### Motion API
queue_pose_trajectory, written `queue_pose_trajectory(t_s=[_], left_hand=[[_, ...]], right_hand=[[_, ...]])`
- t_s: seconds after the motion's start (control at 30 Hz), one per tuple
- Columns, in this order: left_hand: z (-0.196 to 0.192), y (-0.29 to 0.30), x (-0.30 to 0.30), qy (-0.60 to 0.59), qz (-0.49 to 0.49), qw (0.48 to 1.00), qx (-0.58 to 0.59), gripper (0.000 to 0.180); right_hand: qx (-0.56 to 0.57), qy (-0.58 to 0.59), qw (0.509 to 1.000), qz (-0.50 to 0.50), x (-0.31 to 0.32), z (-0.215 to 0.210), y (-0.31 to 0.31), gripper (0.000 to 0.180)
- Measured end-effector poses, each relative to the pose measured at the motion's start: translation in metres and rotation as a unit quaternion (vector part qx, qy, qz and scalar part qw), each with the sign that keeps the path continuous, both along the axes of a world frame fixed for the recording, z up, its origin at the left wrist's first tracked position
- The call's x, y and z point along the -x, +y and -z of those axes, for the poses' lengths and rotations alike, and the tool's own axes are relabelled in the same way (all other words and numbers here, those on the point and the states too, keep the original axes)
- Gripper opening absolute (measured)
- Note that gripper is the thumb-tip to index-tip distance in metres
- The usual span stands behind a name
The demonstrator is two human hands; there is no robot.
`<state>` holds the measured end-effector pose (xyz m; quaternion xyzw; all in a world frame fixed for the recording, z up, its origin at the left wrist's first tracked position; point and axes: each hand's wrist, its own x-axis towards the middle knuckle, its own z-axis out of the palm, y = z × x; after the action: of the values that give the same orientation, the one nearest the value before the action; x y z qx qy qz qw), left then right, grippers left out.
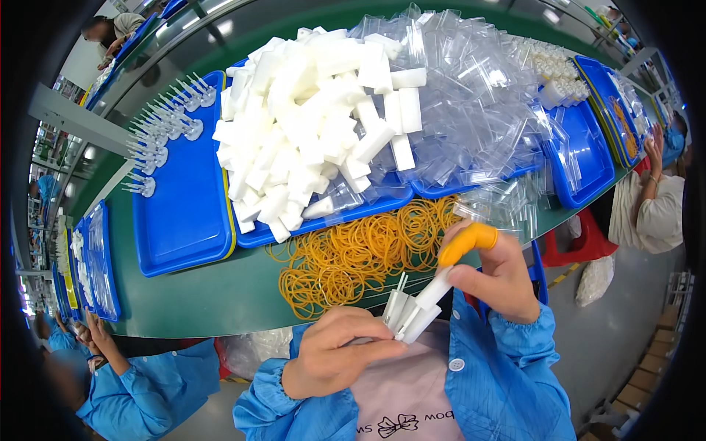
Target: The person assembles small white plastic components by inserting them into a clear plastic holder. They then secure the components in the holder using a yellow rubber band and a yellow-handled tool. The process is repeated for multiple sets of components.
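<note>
Close to my body, my left hand [334, 351] grips a white plastic part with thin prongs [398, 300], its fingers pressed round the lower end. White foam pieces lie against this part. My right hand [494, 272], an orange finger cot on one finger, pinches a slim white foam block [434, 289] between thumb and finger. The block touches or overlaps the assembly in my left hand; exactly how they meet is hard to see. Just beyond both hands, a heap of orange rubber bands [353, 257] lies on the green table [184, 305].
A heap of white foam blocks [301, 117] and clear plastic sleeves [478, 95] fill blue trays. Pronged white parts [165, 125] stand along the left blue tray [180, 228]. Another blue tray [588, 162] sits at right. Co-workers sit at both sides; a red stool [577, 242] stands right.
</note>
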<state>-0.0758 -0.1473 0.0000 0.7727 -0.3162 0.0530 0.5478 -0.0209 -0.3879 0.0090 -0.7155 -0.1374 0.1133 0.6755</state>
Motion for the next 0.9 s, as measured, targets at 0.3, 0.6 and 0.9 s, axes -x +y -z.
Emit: queue_pose_trajectory(t_s=[0.3, 0.6, 0.9], left_hand=[[-0.007, -0.002, 0.007, 0.052, -0.082, 0.995, -0.017, 0.024], [0.002, 0.017, 0.012, 0.104, -0.149, 0.983, -0.022, 0.020], [0.008, 0.041, 0.026, 0.098, -0.187, 0.977, -0.007, 0.023]], right_hand=[[0.008, -0.067, 0.996, -0.056, 0.018, 0.007, 0.021, 0.019], [0.275, -0.350, 0.894, 0.050, -0.046, -0.016, 0.073, 0.029], [0.362, -0.474, 0.797, 0.093, -0.066, 0.021, 0.120, 0.021]])
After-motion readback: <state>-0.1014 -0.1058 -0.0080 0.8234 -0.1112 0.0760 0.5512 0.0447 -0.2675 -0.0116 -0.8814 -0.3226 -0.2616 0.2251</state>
